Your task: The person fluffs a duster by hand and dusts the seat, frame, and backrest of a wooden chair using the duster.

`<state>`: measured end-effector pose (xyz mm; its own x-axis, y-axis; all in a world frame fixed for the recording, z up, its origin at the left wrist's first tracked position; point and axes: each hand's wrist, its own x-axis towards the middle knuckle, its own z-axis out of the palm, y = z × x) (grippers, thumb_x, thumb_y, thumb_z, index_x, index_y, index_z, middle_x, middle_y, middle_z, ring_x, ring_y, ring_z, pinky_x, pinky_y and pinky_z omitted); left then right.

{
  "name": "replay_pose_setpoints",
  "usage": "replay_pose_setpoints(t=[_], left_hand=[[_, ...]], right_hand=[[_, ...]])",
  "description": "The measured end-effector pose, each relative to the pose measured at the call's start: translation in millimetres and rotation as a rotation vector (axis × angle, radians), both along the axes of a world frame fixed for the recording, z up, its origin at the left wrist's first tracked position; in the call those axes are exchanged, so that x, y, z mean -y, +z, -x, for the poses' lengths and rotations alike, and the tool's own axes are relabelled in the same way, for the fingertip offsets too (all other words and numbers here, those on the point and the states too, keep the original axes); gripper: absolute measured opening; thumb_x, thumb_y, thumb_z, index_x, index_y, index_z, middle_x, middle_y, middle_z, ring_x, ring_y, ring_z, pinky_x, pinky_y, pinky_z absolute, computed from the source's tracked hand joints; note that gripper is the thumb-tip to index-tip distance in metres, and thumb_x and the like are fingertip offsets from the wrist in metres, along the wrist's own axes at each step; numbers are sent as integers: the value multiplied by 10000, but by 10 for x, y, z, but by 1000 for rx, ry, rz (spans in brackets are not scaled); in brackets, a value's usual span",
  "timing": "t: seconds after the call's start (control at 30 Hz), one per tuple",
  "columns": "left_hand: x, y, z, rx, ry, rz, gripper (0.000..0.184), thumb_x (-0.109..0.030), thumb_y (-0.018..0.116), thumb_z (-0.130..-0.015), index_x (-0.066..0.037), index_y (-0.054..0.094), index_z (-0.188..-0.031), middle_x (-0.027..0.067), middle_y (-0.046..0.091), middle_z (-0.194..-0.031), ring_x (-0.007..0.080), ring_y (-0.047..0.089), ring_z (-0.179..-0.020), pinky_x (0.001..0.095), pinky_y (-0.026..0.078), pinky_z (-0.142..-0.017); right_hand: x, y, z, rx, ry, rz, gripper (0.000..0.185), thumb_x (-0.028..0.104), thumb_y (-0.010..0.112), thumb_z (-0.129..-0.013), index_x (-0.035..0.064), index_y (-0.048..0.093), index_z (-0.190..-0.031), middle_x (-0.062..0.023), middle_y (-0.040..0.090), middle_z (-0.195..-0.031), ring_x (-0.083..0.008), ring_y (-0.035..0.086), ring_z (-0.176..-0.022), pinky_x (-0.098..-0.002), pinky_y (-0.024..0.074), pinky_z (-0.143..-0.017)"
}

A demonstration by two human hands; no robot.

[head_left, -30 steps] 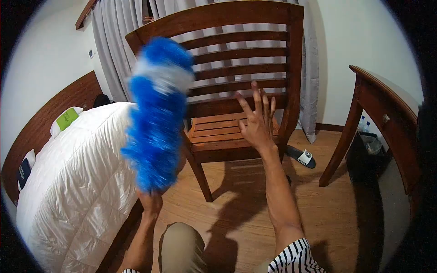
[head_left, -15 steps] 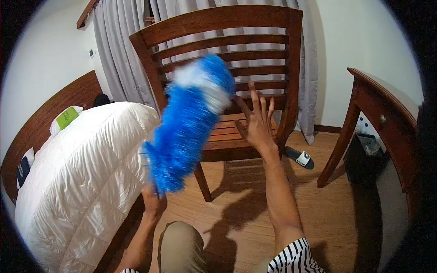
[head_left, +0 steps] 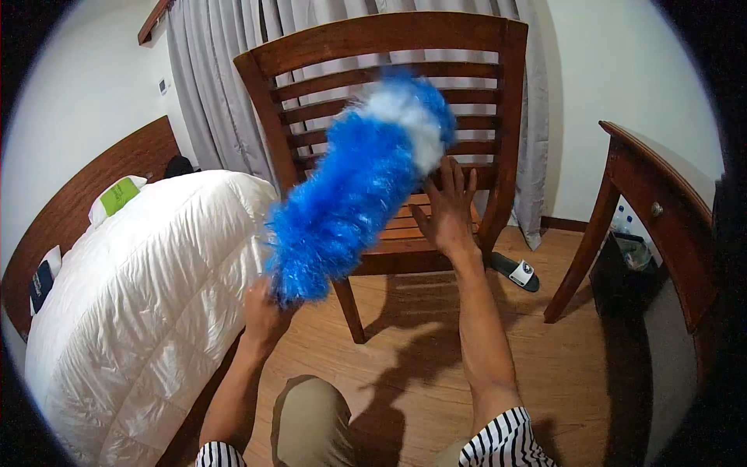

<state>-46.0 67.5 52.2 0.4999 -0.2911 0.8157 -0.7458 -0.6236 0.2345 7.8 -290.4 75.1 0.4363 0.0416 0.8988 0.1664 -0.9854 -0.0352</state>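
A fluffy blue duster (head_left: pixel 350 187) with a white band near its top slants up to the right in front of the backrest of a brown wooden chair (head_left: pixel 389 35). Its lower end is in my left hand (head_left: pixel 267 311), whose fingers are wrapped round it; the handle is mostly hidden. My right hand (head_left: pixel 451 208) has its fingers spread before the lower backrest, just below the duster's white band. Whether that hand touches the chair or the duster is unclear.
On the left stands a bed with a white quilt (head_left: pixel 156 288). Grey curtains (head_left: pixel 214 86) hang behind the chair. A wooden desk (head_left: pixel 654 194) is at the right, with a black bin (head_left: pixel 622 276) beneath it. A slipper (head_left: pixel 517 272) lies on the floor.
The duster has swung from the left across the backrest and tilted rightward. My left hand has risen and moved slightly right. My right hand stays in nearly the same place, fingers spread.
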Motion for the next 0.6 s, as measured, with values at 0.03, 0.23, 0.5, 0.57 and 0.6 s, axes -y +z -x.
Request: replay_pose_setpoints(t=[0.03,0.23,0.5,0.57,0.6], left_hand=[[-20,-18,-10,9,-2,-27,270,-189,806,-819,-18,664,-974,174,687,-778,357,664,-667,434,509,-592],[-360,-337,42,-104,86,2,256,-192,800,-829,-17,660,-954,193,688,-799,422,650,-715,465,501,-614],[-336,-76,134,-41,73,-130,204,-159,786,-828,-19,645,-874,177,665,-754,423,618,-680,482,473,-594],[-339,-107,118,-51,82,-122,200,-151,787,-824,-19,643,-864,178,664,-754,419,620,-676,475,473,-587],[-350,-173,99,-67,77,-73,192,-141,785,-822,-19,642,-859,179,663,-752,414,622,-671,471,473,-582]], right_hand=[[32,-25,-14,47,39,11,699,287,762,-866,203,485,-1502,-110,132,-1688,-368,211,-1508,-636,43,-1232],[1,89,93,7,61,-5,691,253,791,-844,187,515,-1475,-98,131,-1688,-354,224,-1501,-624,63,-1233],[-27,75,65,48,58,-24,752,208,827,-799,210,514,-1483,-52,88,-1703,-327,216,-1509,-625,85,-1237],[-27,81,56,27,45,-29,763,206,835,-785,206,520,-1480,-55,85,-1705,-331,212,-1510,-632,93,-1234],[-30,82,68,3,38,-26,755,205,835,-789,203,521,-1475,-63,85,-1702,-347,224,-1503,-633,102,-1233]])
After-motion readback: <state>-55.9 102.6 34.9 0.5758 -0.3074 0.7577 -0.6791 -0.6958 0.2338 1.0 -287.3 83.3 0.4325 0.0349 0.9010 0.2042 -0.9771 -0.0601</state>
